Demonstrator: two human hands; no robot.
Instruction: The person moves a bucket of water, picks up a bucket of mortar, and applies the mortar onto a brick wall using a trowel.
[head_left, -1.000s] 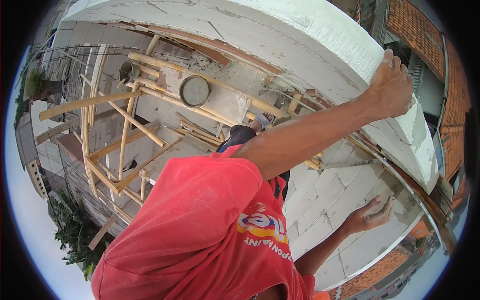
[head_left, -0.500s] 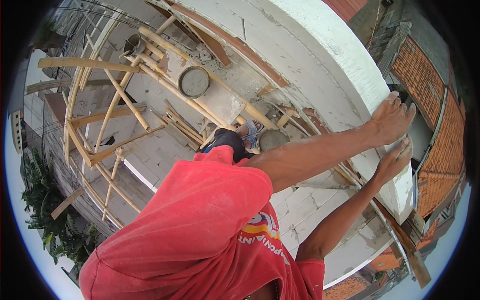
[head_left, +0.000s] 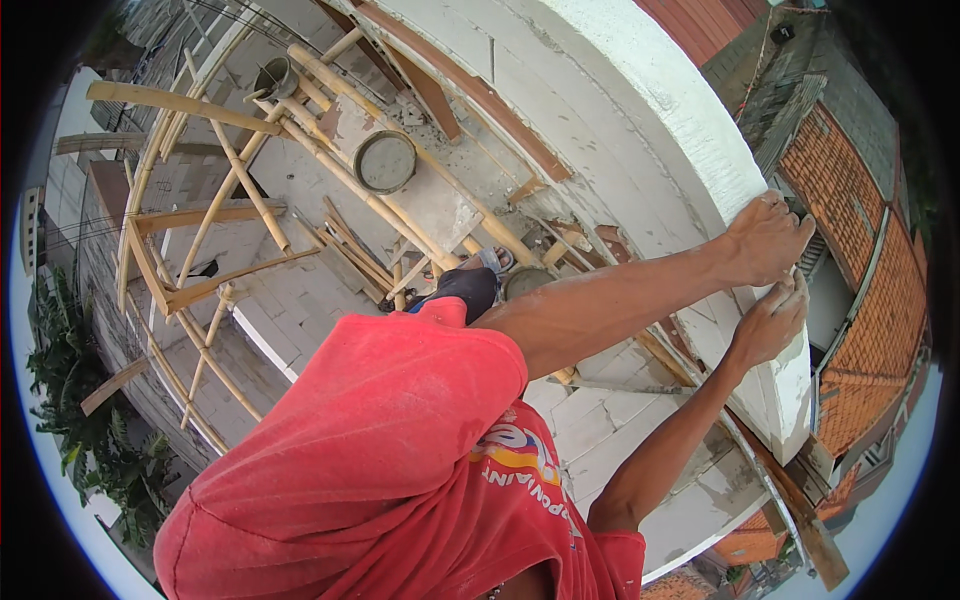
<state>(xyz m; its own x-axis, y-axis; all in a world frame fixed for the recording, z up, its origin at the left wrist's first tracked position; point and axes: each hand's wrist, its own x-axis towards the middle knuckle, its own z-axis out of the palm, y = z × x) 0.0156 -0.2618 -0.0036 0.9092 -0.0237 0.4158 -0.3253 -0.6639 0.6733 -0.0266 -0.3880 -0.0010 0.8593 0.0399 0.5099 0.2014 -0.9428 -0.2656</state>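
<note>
My left hand (head_left: pixel 768 240) reaches across to the white, rough-topped block wall (head_left: pixel 680 105), its fingers curled over the outer edge. Just below it, my right hand (head_left: pixel 770 322) grips that same edge, fingertips bent round it. No tool shows in either hand. My red-sleeved upper body fills the lower middle. Beneath, a sandaled foot (head_left: pixel 495 262) stands near bamboo poles, beside a partly hidden bucket of grey mix (head_left: pixel 525 283).
Bamboo scaffolding (head_left: pixel 230 170) with planks spans the left. It carries a round bucket of grey mix (head_left: pixel 385 162) and a smaller bucket (head_left: pixel 275 78). Tiled roofs (head_left: pixel 860 310) lie beyond the wall at right, far below. Leafy plants (head_left: pixel 80 400) are at lower left.
My right hand has risen from below, apart from the edge, to grip it beside my left hand. The left hand stays on the wall, and the view has shifted slightly.
</note>
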